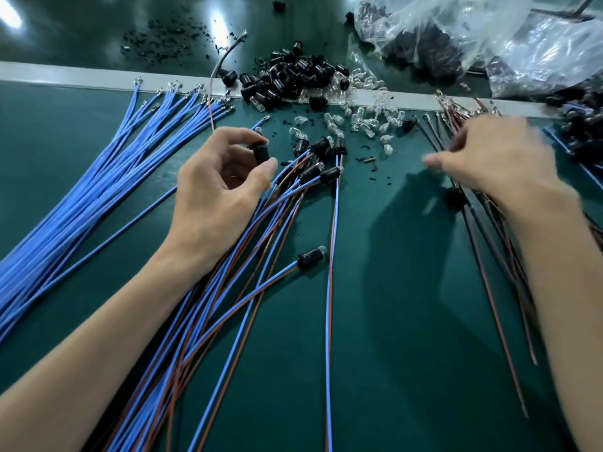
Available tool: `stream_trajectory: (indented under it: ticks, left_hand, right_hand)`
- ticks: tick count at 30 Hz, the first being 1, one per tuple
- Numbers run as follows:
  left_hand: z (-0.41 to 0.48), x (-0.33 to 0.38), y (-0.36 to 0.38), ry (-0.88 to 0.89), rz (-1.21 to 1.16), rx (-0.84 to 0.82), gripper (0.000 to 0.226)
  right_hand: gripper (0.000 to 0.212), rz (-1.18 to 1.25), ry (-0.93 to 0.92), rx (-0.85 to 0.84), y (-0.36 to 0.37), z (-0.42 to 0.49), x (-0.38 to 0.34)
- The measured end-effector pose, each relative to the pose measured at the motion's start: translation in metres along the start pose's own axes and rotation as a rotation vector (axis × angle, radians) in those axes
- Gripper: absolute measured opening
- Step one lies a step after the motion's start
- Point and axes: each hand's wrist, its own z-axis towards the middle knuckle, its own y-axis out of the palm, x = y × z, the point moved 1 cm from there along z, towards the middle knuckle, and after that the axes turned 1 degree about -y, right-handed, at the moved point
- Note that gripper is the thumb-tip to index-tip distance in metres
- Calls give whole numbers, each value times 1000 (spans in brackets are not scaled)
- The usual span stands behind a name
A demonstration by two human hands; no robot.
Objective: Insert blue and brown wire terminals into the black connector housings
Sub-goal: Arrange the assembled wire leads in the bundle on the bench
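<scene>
Blue wires (pixel 98 177): smooth loose fan on the green mat (pixel 391 288), far left, ends cut off at the edge.
Left hand (pixel 222 184): thumb and fingertips pinching one small black housing (pixel 261 152).
Wired pairs (pixel 228 288): blue-and-brown tangle, partly under that wrist.
Housing pile (pixel 293 78): stubby black cylinders, tiny clear bulbs (pixel 365 123) just beside.
Right hand (pixel 496 158): pretty blurry over the brown wires (pixel 456 117), can't tell if it's holding any.
Plastic bag (pixel 489 37): crinkly, top right.

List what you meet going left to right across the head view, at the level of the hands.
Blue wire bundle → left hand pinching a black connector housing → loose clear bulbs → right hand.
</scene>
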Motion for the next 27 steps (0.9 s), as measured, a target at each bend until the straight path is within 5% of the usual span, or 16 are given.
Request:
stream_trajectory:
  ticks: [5, 14, 21, 25, 27]
  left_hand:
    - [-3, 5, 0, 27, 18, -33, 20]
    - [-8, 16, 2, 26, -15, -67, 20]
    - [-11, 34, 2, -32, -447, -360, 23]
    - [-19, 30, 1, -191, -542, -833, 24]
    - [-20, 27, -1, -205, -489, -915, 22]
  right_hand:
    - [21, 243, 78, -180, 6, 5, 16]
    - [22, 312, 73, -75, -12, 6, 33]
    - [14, 1691, -92, -105, -30, -22, -15]
    - [16, 1883, -65, -5, -1, -37, -50]
    - [13, 1965, -2, 135, 4, -34, -52]
